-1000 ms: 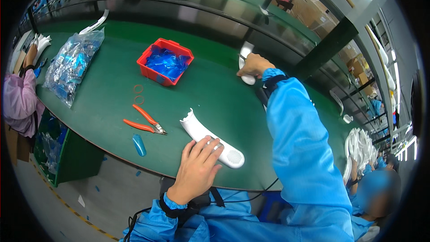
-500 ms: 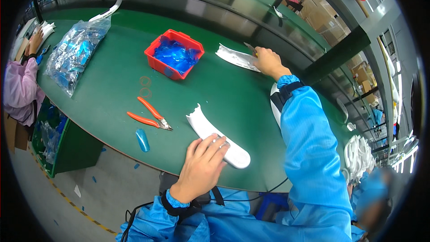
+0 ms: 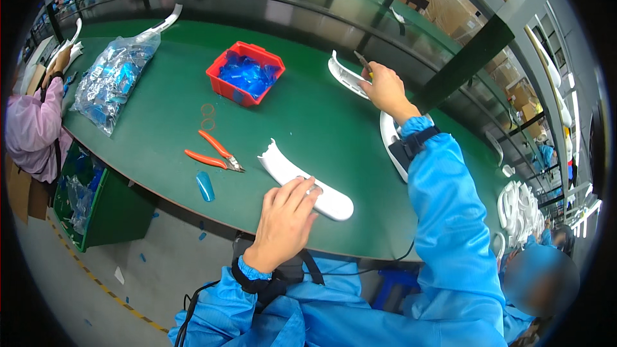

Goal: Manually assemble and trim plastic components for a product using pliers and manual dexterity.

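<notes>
A white curved plastic part (image 3: pixel 331 202) with a jagged far end lies on the table in front of me. My left hand (image 3: pixel 283 218) grips it, fingers bent over its middle. Farther off to the right, my right hand (image 3: pixel 387 90) is closed round a slim tool (image 3: pixel 363 62) with a dark pointed tip and some yellow at its handle. The rest of the tool is hidden in the fist. Just left of that hand lies another white curved part (image 3: pixel 345 77), hollow side showing. More white parts (image 3: pixel 387 138) lie partly behind my right forearm.
Orange-handled nippers (image 3: pixel 222 155) and a blue curved piece (image 3: pixel 205 186) lie to the left. Behind them are thin rings (image 3: pixel 207 117), a red bin (image 3: pixel 219 90) of blue film and a clear plastic bag (image 3: pixel 116 80). A dark post (image 3: pixel 463 64) rises near my right arm. People work at both sides.
My right hand has lifted slightly with the tool, whose tip now points more upward. The far white part has shifted right and turned. My left hand keeps its grip; the view has moved a little.
</notes>
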Action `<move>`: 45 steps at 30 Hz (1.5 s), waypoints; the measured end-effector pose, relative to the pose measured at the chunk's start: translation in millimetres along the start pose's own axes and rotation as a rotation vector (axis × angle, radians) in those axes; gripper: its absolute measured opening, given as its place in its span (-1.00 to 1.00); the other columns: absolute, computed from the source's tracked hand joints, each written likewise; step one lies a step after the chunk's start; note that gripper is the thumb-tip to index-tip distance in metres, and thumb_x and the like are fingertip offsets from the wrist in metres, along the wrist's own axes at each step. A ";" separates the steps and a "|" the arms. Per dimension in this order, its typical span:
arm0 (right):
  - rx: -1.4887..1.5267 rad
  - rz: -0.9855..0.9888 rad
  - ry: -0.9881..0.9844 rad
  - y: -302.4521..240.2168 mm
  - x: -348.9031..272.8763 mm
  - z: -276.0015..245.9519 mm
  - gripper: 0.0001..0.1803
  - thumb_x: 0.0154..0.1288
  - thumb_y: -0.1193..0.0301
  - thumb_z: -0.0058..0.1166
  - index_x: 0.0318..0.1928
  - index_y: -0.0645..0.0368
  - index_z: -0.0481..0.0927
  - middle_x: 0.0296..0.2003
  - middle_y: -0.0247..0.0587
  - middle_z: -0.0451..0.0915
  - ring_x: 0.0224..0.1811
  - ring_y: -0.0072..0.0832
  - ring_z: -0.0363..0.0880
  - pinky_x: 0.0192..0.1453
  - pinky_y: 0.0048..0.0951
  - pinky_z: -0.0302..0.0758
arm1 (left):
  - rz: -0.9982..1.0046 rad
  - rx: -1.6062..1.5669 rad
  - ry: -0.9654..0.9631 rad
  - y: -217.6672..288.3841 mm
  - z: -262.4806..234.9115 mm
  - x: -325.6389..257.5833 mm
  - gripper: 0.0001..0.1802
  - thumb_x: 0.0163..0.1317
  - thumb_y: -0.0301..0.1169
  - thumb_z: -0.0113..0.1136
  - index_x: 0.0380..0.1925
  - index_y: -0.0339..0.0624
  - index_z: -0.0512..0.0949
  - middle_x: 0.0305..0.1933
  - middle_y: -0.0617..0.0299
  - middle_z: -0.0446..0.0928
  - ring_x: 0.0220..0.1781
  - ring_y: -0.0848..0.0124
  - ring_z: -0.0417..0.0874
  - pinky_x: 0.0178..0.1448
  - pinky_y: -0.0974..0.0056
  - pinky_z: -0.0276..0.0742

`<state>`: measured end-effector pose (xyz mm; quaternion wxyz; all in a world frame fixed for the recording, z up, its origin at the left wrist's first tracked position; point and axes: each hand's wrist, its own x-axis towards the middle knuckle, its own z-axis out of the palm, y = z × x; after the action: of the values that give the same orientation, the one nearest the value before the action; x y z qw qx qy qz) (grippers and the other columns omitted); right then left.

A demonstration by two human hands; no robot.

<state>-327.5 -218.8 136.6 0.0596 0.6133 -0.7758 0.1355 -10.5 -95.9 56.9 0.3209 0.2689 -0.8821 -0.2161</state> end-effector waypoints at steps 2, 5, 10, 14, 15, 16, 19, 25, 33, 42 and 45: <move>0.089 0.031 -0.038 -9.5 -29.2 -14.3 -0.70 0.17 0.27 0.27 -0.18 0.19 0.58 -0.24 -0.04 0.68 -0.11 -0.06 0.64 -0.05 -0.13 0.53 | 0.001 0.002 0.049 1.1 -0.1 -1.6 -0.48 -0.01 -0.52 0.30 0.05 -0.19 0.52 0.20 0.12 0.49 0.27 0.13 0.43 0.25 0.05 0.30; 0.503 -0.051 -0.320 -43.3 -99.2 -33.3 -0.59 0.12 0.24 0.32 -0.13 0.27 0.58 -0.27 -0.02 0.67 -0.16 -0.10 0.66 -0.10 -0.16 0.56 | -0.011 0.040 0.088 -3.3 2.1 -6.7 -0.52 -0.01 -0.53 0.29 0.01 -0.20 0.55 0.17 0.18 0.52 0.18 0.16 0.47 0.17 0.10 0.33; 0.407 -0.275 -0.301 -68.6 -211.2 -22.4 -0.46 0.04 0.22 0.39 -0.01 0.23 0.56 -0.13 0.01 0.61 -0.21 -0.07 0.66 -0.10 -0.18 0.60 | 0.021 0.088 0.117 -0.7 9.8 -3.5 -0.53 -0.01 -0.52 0.30 0.01 -0.21 0.57 0.16 0.23 0.53 0.12 0.20 0.47 0.13 0.12 0.33; 0.477 -0.215 -0.267 -67.8 -221.8 -29.4 -0.48 0.04 0.25 0.38 0.00 0.23 0.56 -0.19 -0.01 0.64 -0.22 -0.07 0.67 -0.14 -0.20 0.60 | 0.039 0.077 0.103 5.9 -0.3 -2.4 -0.53 -0.01 -0.50 0.31 0.00 -0.22 0.58 0.16 0.24 0.53 0.14 0.21 0.46 0.16 0.10 0.31; 0.571 -0.175 -0.281 -65.1 -220.4 -36.0 -0.51 0.07 0.27 0.35 -0.03 0.26 0.56 -0.26 0.02 0.66 -0.25 -0.09 0.68 -0.15 -0.23 0.59 | 0.050 0.123 0.101 13.0 -8.4 -0.7 -0.53 -0.02 -0.50 0.31 -0.01 -0.22 0.57 0.12 0.21 0.56 0.11 0.20 0.48 0.14 0.11 0.34; 0.659 -0.080 -0.350 -68.1 -216.7 -51.2 -0.55 0.10 0.27 0.33 -0.08 0.30 0.56 -0.35 0.03 0.65 -0.32 -0.22 0.67 -0.18 -0.31 0.56 | 0.062 0.167 0.098 18.9 -14.5 -0.2 -0.53 -0.02 -0.50 0.32 -0.01 -0.21 0.57 0.08 0.18 0.58 0.08 0.19 0.51 0.13 0.11 0.36; 0.751 -0.097 -0.398 -65.6 -208.0 -77.0 -0.61 0.15 0.26 0.32 -0.15 0.29 0.56 -0.40 -0.13 0.61 -0.37 -0.42 0.59 -0.22 -0.42 0.50 | 0.101 0.010 0.026 27.5 -27.3 -5.5 -0.52 0.03 -0.47 0.35 0.02 -0.22 0.52 -0.05 0.06 0.62 -0.03 0.13 0.60 0.03 0.15 0.47; 0.979 0.091 -0.492 -72.3 -202.7 -58.9 -0.71 0.24 0.27 0.27 -0.31 0.25 0.52 -0.47 -0.34 0.52 -0.38 -0.61 0.47 -0.29 -0.50 0.40 | -0.435 -1.152 -0.458 42.3 -22.1 -33.5 -0.37 0.34 -0.01 0.14 0.16 -0.31 0.37 -0.08 -0.10 0.61 -0.13 0.20 0.71 -0.12 0.25 0.61; 0.615 -0.127 -0.187 -89.7 -210.4 -6.5 -0.72 0.30 0.31 0.20 -0.25 0.31 0.50 -0.50 -0.06 0.55 -0.51 -0.30 0.56 -0.36 -0.31 0.46 | -0.732 -2.186 -0.503 37.5 47.5 -85.9 -0.03 0.37 0.36 -0.45 0.28 -0.40 0.27 -0.20 0.00 0.57 -0.24 0.26 0.67 -0.19 0.19 0.62; 1.462 0.203 -0.039 -99.2 -246.9 -6.4 -0.65 0.56 0.20 -0.20 -0.24 0.27 0.33 -0.53 -0.19 0.43 -0.53 -0.46 0.46 -0.39 -0.41 0.48 | -0.752 -2.071 -0.345 43.2 69.0 -98.9 -0.14 0.44 0.28 -0.49 0.17 -0.37 0.34 -0.23 0.06 0.55 -0.27 0.27 0.65 -0.18 0.21 0.62; 1.543 0.131 -0.001 -112.8 -261.5 1.4 -0.66 0.57 0.21 -0.21 -0.27 0.25 0.29 -0.53 -0.15 0.41 -0.54 -0.46 0.41 -0.38 -0.36 0.49 | -0.761 -2.089 -0.327 42.0 72.1 -101.6 -0.16 0.44 0.27 -0.48 0.14 -0.35 0.35 -0.23 0.07 0.55 -0.27 0.28 0.66 -0.19 0.22 0.62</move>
<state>-155.3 1.6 83.0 -0.3930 0.4341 -0.4964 0.6408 -7.8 13.4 -16.0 0.1825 0.0882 -0.1603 -0.9660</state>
